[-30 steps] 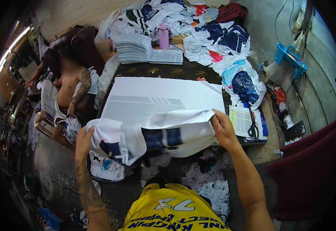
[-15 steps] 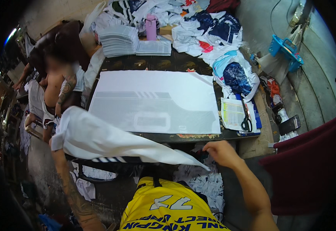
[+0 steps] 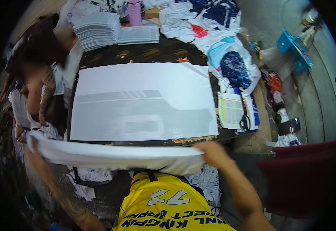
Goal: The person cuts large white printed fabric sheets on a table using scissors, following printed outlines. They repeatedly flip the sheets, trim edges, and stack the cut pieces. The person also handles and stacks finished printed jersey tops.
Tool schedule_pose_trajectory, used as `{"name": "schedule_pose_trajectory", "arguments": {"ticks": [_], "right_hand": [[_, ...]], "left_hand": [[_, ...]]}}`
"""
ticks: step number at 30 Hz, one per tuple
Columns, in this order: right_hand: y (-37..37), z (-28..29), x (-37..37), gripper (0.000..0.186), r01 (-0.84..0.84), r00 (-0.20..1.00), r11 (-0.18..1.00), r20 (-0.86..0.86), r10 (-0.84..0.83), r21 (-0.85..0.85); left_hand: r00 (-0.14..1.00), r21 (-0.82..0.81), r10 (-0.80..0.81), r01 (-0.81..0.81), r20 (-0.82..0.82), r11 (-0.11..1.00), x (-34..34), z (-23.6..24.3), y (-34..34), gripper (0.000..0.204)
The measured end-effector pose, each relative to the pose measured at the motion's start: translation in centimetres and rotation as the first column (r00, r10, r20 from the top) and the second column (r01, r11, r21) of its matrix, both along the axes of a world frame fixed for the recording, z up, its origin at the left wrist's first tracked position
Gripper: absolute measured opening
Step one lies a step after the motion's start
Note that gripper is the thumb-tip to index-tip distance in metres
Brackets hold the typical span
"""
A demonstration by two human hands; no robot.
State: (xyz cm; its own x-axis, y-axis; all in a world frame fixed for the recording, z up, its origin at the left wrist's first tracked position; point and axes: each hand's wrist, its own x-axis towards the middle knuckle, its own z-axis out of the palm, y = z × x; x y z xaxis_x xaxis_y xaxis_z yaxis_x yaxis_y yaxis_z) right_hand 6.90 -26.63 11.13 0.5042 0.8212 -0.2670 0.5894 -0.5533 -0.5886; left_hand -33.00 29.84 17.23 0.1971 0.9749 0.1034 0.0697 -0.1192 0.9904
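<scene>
My left hand (image 3: 34, 150), partly behind the fabric, grips one end of a white cloth (image 3: 118, 154) stretched sideways along the near edge of the dark table (image 3: 137, 52). My right hand (image 3: 210, 153) holds the other end, its fingers closed on the edge. Beyond them a white sheet (image 3: 143, 81) with pale grey printed shapes lies flat on the table. My yellow shirt (image 3: 156, 204) shows below the cloth.
Stacked sheets (image 3: 96, 30), a pink bottle (image 3: 134, 11) and heaped garments (image 3: 214, 19) cover the back. Scissors (image 3: 245, 117) lie on papers at right. A blue basket (image 3: 289, 44) hangs by the wall. A shirtless person (image 3: 35, 96) sits at left; maroon cloth (image 3: 298, 173) hangs lower right.
The cloth has swung from a bunched, navy-patterned side to a long white band lower down. My left hand moved left; my right hand dropped, came off it briefly, and now grips it again.
</scene>
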Motion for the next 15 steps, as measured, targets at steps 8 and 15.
{"name": "schedule_pose_trajectory", "arguments": {"ticks": [8, 15], "right_hand": [[-2.3, 9.2, 11.1, 0.009, 0.386, 0.901, 0.710, -0.075, -0.428, 0.589], [9.3, 10.2, 24.5, 0.026, 0.214, 0.452, 0.509, 0.377, -0.808, 0.834]], "left_hand": [[0.976, 0.005, -0.126, 0.129, -0.176, 0.992, -3.9, -5.7, 7.6, 0.049], [0.914, 0.570, 0.275, -0.061, -0.298, 0.820, 14.9, -5.0, 19.7, 0.041]]}}
